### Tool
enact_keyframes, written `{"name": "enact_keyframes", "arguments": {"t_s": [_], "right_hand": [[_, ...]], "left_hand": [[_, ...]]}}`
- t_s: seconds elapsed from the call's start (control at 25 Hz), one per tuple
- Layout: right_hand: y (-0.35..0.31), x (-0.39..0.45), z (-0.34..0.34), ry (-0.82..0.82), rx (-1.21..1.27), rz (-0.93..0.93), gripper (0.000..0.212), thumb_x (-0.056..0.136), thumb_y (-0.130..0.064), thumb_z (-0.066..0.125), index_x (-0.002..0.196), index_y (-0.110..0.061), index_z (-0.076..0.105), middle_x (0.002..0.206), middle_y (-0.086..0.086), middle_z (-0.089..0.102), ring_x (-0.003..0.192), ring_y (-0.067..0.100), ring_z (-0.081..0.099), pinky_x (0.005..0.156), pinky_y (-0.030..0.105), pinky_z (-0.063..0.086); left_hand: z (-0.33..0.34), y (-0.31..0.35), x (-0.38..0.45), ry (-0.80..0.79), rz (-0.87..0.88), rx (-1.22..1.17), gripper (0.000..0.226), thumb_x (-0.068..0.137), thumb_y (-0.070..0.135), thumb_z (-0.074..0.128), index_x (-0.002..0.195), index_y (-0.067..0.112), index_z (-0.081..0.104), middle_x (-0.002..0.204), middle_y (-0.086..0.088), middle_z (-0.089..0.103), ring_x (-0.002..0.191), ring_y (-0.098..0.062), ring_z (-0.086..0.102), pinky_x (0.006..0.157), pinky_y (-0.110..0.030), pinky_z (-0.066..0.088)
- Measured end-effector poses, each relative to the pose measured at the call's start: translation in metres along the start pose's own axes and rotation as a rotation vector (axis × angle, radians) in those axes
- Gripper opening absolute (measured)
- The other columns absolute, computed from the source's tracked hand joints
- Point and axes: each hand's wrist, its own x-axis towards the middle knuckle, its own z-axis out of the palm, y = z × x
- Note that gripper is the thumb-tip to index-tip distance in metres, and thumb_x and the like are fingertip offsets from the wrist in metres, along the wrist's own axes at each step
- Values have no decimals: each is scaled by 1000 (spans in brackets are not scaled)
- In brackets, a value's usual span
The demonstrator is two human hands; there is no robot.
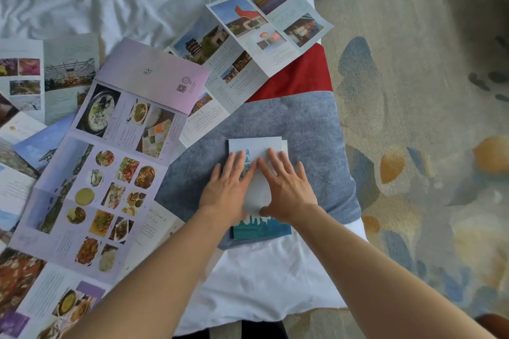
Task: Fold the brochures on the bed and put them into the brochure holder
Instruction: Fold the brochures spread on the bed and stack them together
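Folding step: my left hand (230,187) and right hand (286,187), fingers spread flat, press folded brochure (254,146) lower centre; next needs holder, unseen

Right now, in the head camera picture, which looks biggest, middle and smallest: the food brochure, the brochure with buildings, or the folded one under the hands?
1. Food brochure, unfolded.
2. Buildings brochure, unfolded, though it lies farther away, so this is unsure.
3. Folded brochure, clearly smallest.
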Motion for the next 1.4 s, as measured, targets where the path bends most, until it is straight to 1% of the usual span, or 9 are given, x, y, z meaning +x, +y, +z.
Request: {"name": "enact_keyframes", "arguments": {"t_s": [0.2,0.36,0.48,0.64,0.76,0.92,1.04,1.24,1.4], "right_hand": [[2,12,-4,57,-92,7,104,81,-55,73,158,-29,7,167,4,-7,153,26,-4,121,57,2],[12,18,-16,144,-138,1,77,93,-44,64,156,-31,22,166,4,7,152,23,9,122,51,1],[8,22,-7,153,-120,6,72,95,-40,62,156,-30,24,166,4,9,152,23,8,124,48,2],[5,26,-6,147,-136,33,70,95,-35,62,154,-28,25,164,6,11,150,26,11,123,48,3],[-4,17,-18,150,-158,34,64,92,-29,63,148,-25,32,157,8,24,142,28,28,121,48,13],[-31,11,-47,212,-128,-31,59,94,-27,60,147,-22,36,149,6,38,133,27,41,116,42,27],[-64,10,-72,236,-79,-91,58,93,-29,61,146,-20,39,147,5,42,131,26,43,108,38,35],[-124,23,-92,208,-27,-129,56,95,-27,57,147,-21,38,141,5,48,126,26,46,103,38,39],[-173,34,-90,199,-13,-132,53,98,-31,54,147,-22,37,142,4,48,126,28,47,102,41,39]], "left_hand": [[1,8,6,-33,-52,87,120,87,46,68,151,18,-29,155,-20,-36,146,-38,-26,122,-52,-1],[14,18,-6,91,-14,111,77,101,27,44,158,20,-9,159,-27,-20,149,-43,-12,122,-51,1],[24,19,-10,83,33,150,64,105,19,31,158,23,-4,160,-28,-16,149,-46,-10,122,-51,2],[16,15,-3,62,51,144,65,101,20,43,157,24,10,162,-28,-5,149,-45,0,121,-49,11],[-4,4,-11,101,72,45,60,95,22,55,148,20,29,160,-20,15,146,-36,18,115,-45,29],[-40,-28,-32,188,-46,-70,50,94,32,56,140,18,41,144,-11,38,132,-28,37,105,-43,39],[-58,-62,-55,238,-135,-131,49,94,33,56,139,16,43,142,-10,39,132,-28,38,103,-41,40],[-60,-121,-88,278,-229,-205,44,94,31,55,134,18,44,141,-7,38,132,-27,37,96,-41,44],[-44,-167,-109,264,-278,-230,45,94,32,56,135,19,44,140,-6,40,131,-26,39,99,-41,43]]}}
